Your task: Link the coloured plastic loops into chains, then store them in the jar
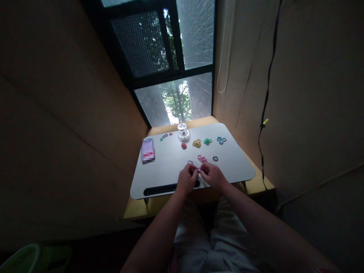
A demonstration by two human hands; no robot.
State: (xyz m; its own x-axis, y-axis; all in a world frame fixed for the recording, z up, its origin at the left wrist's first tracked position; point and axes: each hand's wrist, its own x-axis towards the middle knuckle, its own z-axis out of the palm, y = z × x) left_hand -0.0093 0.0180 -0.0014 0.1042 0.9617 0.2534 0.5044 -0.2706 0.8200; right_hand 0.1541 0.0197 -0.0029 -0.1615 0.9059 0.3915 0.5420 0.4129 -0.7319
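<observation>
Near the front edge of a white lap table (170,167), my left hand (188,177) and my right hand (212,175) meet, fingertips pinching a small purple ring (198,169) between them. Just beyond my fingers lie another purple ring (190,162) and a cluster of pink rings (202,158). A dark ring (215,158) sits to their right. Farther back are piles of red rings (184,145), yellow rings (196,143), green rings (207,141) and blue rings (221,140).
A clear round container (183,134) and its lid-like disc (182,126) stand at the back. Several small rings (165,136) lie back left, above a blurred packet (148,150). A black slot (160,189) runs along the front edge. Walls flank both sides.
</observation>
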